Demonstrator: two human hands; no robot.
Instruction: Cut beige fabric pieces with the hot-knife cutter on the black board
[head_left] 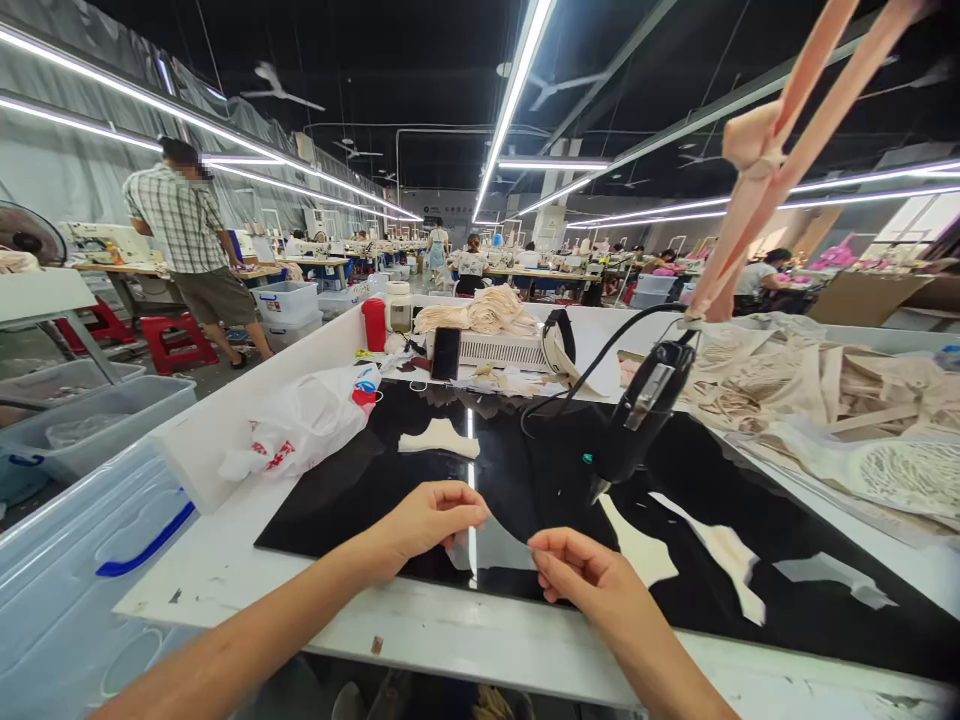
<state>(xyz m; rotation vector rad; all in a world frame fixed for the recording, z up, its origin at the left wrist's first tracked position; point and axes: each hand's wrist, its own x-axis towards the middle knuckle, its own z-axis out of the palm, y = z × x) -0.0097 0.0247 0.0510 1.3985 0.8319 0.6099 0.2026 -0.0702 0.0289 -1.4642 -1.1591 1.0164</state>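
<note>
A thin, see-through sheet piece stretches between my two hands just above the glossy black board. My left hand pinches its left upper corner between thumb and fingers. On the other side, my right hand pinches the right edge. Right of my right hand lie a cream fabric piece and another curved cream piece. Farther right is a translucent cut piece. Beyond my left hand rests a cream shaped piece. A black corded tool hangs tip down near the right hand.
Pink straps suspend the tool. A white plastic bag lies left; a phone leans against a white basket of cream fabric. Beige fabric is heaped right. Plastic bins stand left, and a person stands beyond.
</note>
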